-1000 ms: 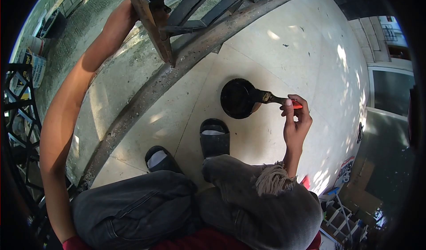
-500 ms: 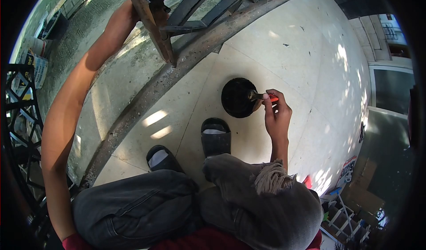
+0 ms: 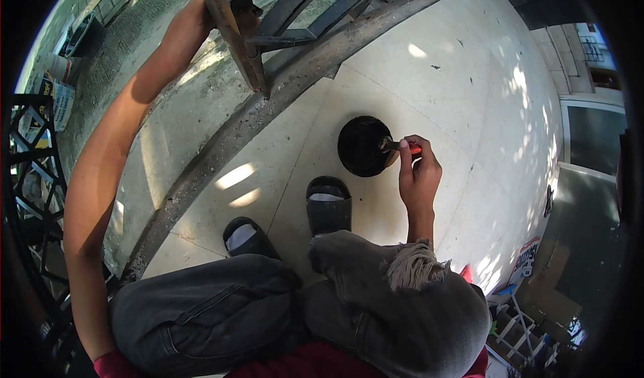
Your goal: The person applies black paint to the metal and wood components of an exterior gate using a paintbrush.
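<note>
My right hand (image 3: 419, 170) pinches a paintbrush (image 3: 396, 146) with a red handle. The brush's bristle end is over the right part of a round black container (image 3: 362, 146), which stands on the pale floor and looks dark inside. At the top left, my left hand (image 3: 191, 26) is beside the upright of a dark metal frame (image 3: 231, 36); its fingers are hidden behind that upright. Black, glossy stuff shows on the top of the upright.
A rusty metal rail (image 3: 201, 160) curves across the floor. My sandals (image 3: 329, 207) are below the container. Buckets (image 3: 60, 99) and black lattice (image 3: 40, 177) are at the left. A white rack (image 3: 520, 331) stands at the lower right, near a glass door (image 3: 590, 133).
The view has shifted slightly, so the container and frame appear a little further right. My right hand still has the brush at the container's right side.
</note>
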`<action>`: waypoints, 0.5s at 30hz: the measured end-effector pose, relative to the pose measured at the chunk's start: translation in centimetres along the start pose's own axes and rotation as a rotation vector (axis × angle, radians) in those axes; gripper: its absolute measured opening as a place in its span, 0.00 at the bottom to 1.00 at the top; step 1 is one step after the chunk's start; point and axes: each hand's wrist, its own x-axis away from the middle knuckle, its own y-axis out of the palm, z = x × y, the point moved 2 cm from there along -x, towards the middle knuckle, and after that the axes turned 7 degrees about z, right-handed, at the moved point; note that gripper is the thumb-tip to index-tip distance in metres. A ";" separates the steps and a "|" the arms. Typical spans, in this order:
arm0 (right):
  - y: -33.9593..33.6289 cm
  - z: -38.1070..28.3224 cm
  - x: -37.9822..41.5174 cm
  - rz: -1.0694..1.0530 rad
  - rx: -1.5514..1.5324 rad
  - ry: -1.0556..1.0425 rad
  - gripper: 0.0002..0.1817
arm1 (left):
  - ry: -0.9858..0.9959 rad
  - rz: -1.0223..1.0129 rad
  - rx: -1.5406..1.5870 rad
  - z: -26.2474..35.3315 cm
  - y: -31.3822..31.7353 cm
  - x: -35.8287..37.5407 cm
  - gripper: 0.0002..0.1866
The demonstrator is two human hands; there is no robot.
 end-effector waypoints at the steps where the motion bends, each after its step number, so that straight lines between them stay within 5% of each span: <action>1: -0.5 -0.2 0.0 0.051 -0.032 0.024 0.07 | -0.012 0.045 -0.044 1.0 0.5 0.6 0.22; 3: -0.8 0.2 0.2 0.120 -0.081 0.034 0.06 | -0.020 0.087 -0.082 0.9 0.7 0.3 0.22; 5: -1.1 0.0 -0.1 0.083 -0.020 -0.035 0.06 | -0.069 -0.013 0.210 -1.1 -0.2 -0.7 0.22; 10: -1.3 0.7 0.1 0.186 -0.133 -0.011 0.06 | -0.033 0.007 0.040 0.5 0.3 0.0 0.24; 12: 0.1 1.1 -0.1 0.016 0.001 -0.106 0.06 | 0.001 -0.061 0.057 0.0 0.2 -0.3 0.24; 15: -0.8 0.3 0.3 0.071 -0.050 -0.084 0.05 | -0.042 0.012 0.099 0.2 0.4 0.2 0.24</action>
